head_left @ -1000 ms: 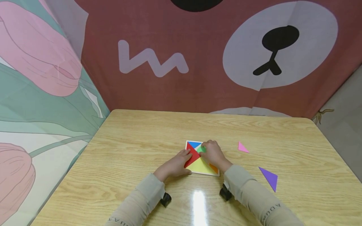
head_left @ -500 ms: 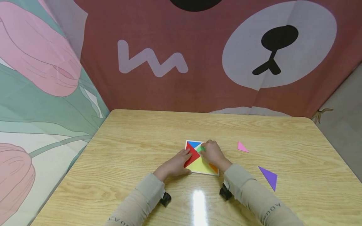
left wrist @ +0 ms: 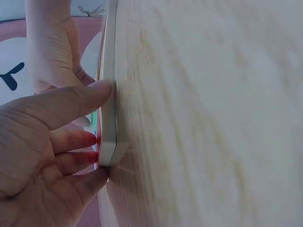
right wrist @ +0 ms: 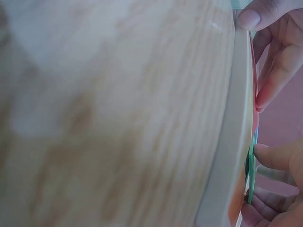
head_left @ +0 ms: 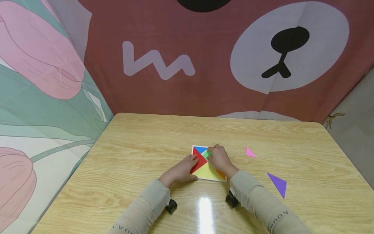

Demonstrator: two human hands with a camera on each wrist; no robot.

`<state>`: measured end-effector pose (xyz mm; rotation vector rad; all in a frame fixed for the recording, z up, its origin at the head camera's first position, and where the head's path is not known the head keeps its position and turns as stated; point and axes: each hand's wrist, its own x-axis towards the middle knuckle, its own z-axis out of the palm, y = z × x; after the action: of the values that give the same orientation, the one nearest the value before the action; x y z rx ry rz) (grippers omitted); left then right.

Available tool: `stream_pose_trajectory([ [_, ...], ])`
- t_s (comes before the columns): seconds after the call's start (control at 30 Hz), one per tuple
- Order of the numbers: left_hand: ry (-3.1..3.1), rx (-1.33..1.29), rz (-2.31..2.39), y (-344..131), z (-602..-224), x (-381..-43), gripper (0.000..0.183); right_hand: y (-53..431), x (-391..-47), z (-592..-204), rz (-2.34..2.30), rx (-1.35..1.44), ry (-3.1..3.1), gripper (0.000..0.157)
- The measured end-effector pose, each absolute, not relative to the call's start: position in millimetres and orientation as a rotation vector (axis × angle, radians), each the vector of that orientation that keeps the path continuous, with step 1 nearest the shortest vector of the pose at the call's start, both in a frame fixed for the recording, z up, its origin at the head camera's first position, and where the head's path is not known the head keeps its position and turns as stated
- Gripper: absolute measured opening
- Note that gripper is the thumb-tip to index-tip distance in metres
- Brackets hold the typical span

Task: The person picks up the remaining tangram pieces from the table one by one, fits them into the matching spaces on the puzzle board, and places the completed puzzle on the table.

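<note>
A square tangram tray [head_left: 211,180] with a white rim lies flat on the table. My left hand [head_left: 181,170] holds its near left corner, thumb on the front side and fingertips over the red triangle [head_left: 200,164]. With thumb and fingers my right hand [head_left: 219,159] pinches a green piece [right wrist: 252,175], which stands slightly tilted above the tray in the right wrist view. Blue [head_left: 200,149], yellow [head_left: 208,172] and orange [head_left: 221,175] pieces lie in the tray. The right hand hides the tray's far right part.
On the wooden table [head_left: 140,146], a small pink triangle [head_left: 250,152] lies right of the tray. Nearer and further right is a larger purple triangle [head_left: 279,184]. A cartoon-printed cloth [head_left: 210,91] hangs behind the table's far edge.
The green piece and the right hand's fingers have shifted very slightly over the tray. The left hand and the loose triangles stay where they were.
</note>
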<state>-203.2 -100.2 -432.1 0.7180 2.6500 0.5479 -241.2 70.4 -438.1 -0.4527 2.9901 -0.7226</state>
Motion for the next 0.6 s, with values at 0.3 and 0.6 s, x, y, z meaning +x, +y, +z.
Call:
stream_pose_trajectory([
  [0.3, 2.649, 0.707, 0.559, -99.9, -432.2, -203.2, 0.069, 69.8, -242.0, -440.2, -0.781, -0.434, 2.992, 0.035],
  [0.6, 2.647, 0.714, 0.569, -100.1, -432.2, -203.5, 0.069, 69.0, -243.9, -440.6, -0.797, -0.381, 2.966, 0.042],
])
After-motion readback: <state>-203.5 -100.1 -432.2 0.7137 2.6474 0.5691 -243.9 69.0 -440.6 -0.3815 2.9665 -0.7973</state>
